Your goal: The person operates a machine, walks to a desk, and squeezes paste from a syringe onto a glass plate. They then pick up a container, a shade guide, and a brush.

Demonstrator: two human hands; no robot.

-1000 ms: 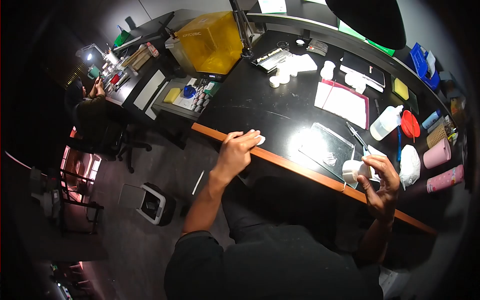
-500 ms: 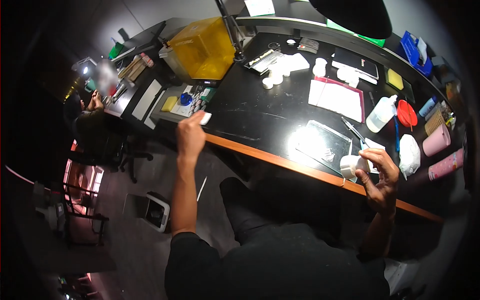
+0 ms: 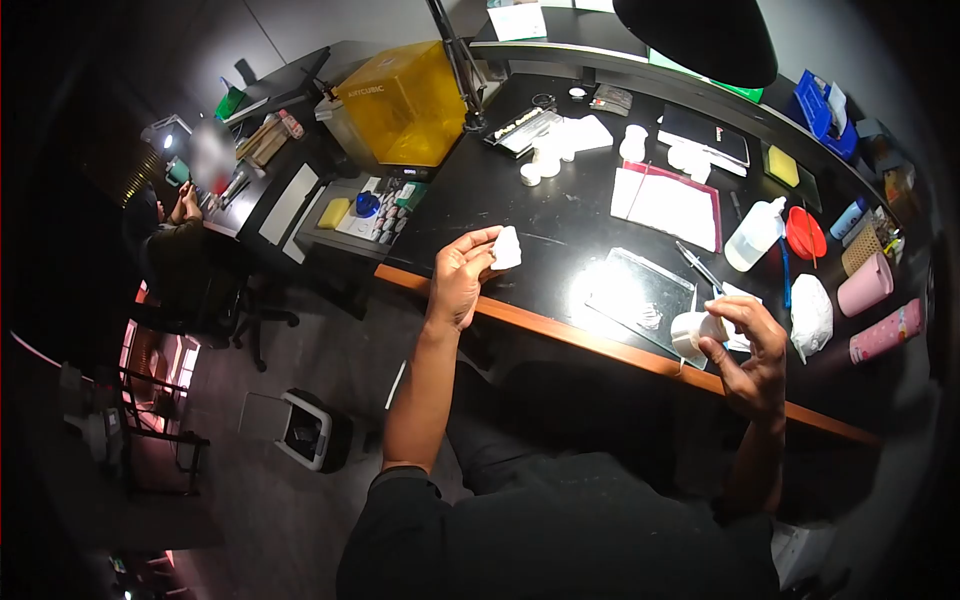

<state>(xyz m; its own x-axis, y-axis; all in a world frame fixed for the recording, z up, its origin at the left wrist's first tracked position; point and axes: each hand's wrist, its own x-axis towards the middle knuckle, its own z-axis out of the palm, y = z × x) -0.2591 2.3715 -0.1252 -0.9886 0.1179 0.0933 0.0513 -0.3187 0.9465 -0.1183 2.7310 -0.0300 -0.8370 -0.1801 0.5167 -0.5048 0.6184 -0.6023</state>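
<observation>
My left hand is raised over the table's front edge, its fingertips pinching a small, chalky white piece. At the right, my right hand grips a white cup-shaped piece between thumb and fingers, close over the front edge. Beside that hand lies a glass plate under strong lamp glare, with whitish smears on it. A slim pen-like tool rests across the plate's far right corner, pointing toward my right hand. The two held pieces are well apart from each other.
Further back lie a red-edged board with white paper and several white pieces. To the right stand a squeeze bottle, red bowl and pink cup. A yellow-covered machine is at left; another person sits beyond.
My left hand has swung right, from beside the table's left end to in front of the table, carrying the small white piece. My right hand has hardly moved and keeps its hold.
</observation>
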